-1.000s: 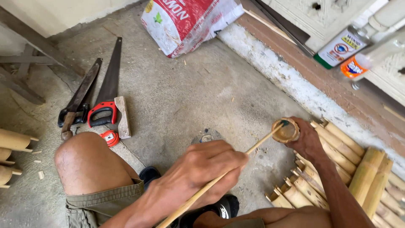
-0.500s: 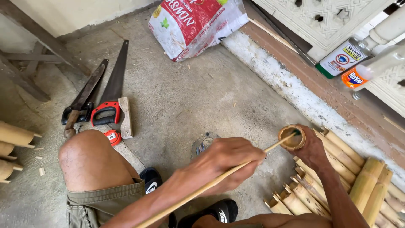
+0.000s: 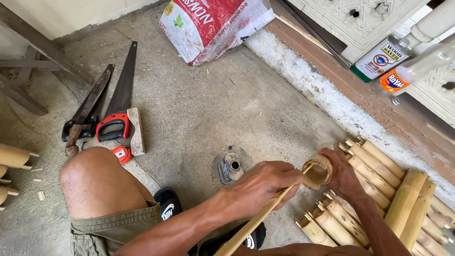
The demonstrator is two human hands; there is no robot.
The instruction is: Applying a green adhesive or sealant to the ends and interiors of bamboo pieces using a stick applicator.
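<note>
My left hand (image 3: 259,184) grips a thin bamboo stick (image 3: 246,228) that runs up from the bottom edge. The stick's tip sits inside the open mouth of a short bamboo tube (image 3: 318,171). My right hand (image 3: 342,176) is wrapped around that tube from the right and holds it just above the concrete floor. The two hands are almost touching at the tube's mouth. Behind my right hand lies a row of bamboo tubes with pegs (image 3: 360,189), joined side by side.
Two handsaws (image 3: 118,102), a wood block (image 3: 136,132) and a red tape measure (image 3: 122,154) lie left of my bare knee (image 3: 97,182). A metal floor drain (image 3: 231,167) sits beside my left hand. A red-and-white sack (image 3: 208,23) and two bottles (image 3: 386,59) stand beyond.
My left hand has slid along the stick toward the tube, and the stick has gone further into the tube's mouth. The view has shifted slightly.
</note>
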